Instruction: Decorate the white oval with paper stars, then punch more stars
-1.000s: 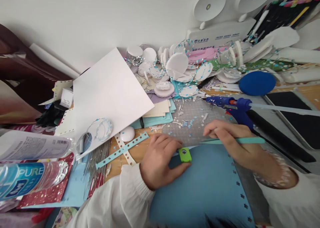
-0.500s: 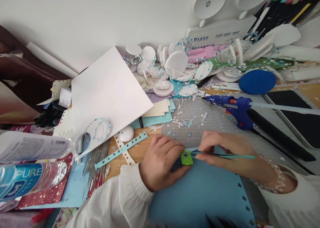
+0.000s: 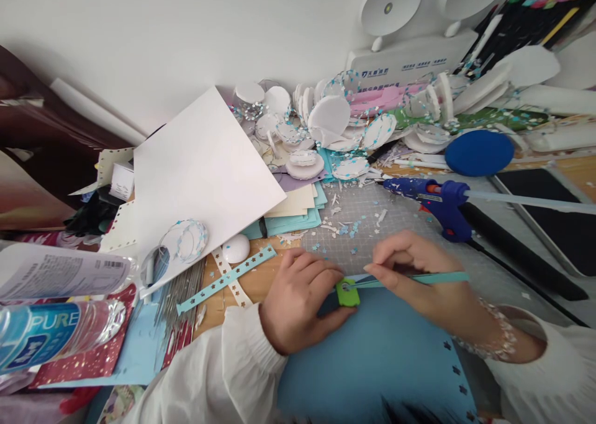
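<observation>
My left hand point(image 3: 302, 303) is closed around a small bright green craft punch point(image 3: 347, 294), gripping it at the upper edge of a blue sheet of paper point(image 3: 367, 356). Star-shaped holes run down the sheet's right side. In my right hand point(image 3: 412, 272) is a pair of teal tweezers point(image 3: 440, 277), pinched between thumb and fingers. Their tips reach left to the small opening on top of the punch; whether they grip anything there is too small to tell.
A blue glue gun point(image 3: 426, 194) lies on the grey cutting mat point(image 3: 363, 200), beside a dark phone point(image 3: 544, 200). White foam discs point(image 3: 328, 117) crowd the back. Left are a white board point(image 3: 205, 157), a punched blue strip point(image 3: 226, 279) and a water bottle point(image 3: 60, 331).
My right hand has shifted slightly, and the tweezers' tips now sit on the punch's opening, where before they were just right of it. The left hand and punch have stayed put.
</observation>
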Motion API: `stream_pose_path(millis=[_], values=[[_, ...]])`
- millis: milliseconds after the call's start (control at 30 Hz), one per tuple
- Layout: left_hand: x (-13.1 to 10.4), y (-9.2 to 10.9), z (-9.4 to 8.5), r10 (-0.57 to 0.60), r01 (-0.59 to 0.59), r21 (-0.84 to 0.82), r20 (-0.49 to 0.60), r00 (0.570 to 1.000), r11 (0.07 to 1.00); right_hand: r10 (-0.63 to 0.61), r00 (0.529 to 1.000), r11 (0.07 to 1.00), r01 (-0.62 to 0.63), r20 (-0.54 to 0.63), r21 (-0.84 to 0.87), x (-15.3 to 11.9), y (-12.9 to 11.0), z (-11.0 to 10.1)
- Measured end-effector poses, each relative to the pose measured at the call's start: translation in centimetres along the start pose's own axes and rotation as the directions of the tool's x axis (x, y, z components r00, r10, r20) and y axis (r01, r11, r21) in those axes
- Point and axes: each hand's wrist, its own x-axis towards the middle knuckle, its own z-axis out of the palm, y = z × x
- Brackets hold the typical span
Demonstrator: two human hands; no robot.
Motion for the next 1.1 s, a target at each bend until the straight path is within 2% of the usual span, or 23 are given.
stream_pose_path(millis=[200,333,433,700,900,1000,1100], values=[[0.0,0.0,0.0,0.014,-0.014,-0.004,-0.013,1.000,1.000,0.047,0.990,0.999,-0.048,-0.134,-0.001,0.6,0.6,0.1],[0.1,0.0,-0.1,0.007,-0.007,0.001,-0.011,1.000,1.000,0.054,0.997,0.997,-0.057,-0.051,-0.051,0.4,1.9,0.2],[0.1,0.1,-0.1,0.006,-0.006,-0.001,-0.009,1.000,1.000,0.082,0.996,0.997,-0.081,0.037,-0.014,0.3,2.4,0.2],[0.1,0.0,0.0,0.010,-0.010,-0.008,-0.009,1.000,1.000,0.144,0.978,0.976,-0.165,0.152,0.139,0.6,2.0,-0.1],[0.1,0.0,0.0,0.008,-0.008,-0.009,-0.012,1.000,1.000,0.107,0.971,0.988,-0.128,0.214,0.086,0.4,1.9,-0.2],[0.1,0.1,-0.1,0.007,-0.007,-0.005,-0.010,1.000,1.000,0.079,0.973,0.996,-0.086,0.217,0.026,0.3,1.8,-0.5],[0.1,0.1,-0.1,0.003,-0.003,0.000,-0.013,1.000,1.000,0.020,0.990,1.000,-0.017,0.140,-0.025,0.5,2.2,-1.0]])
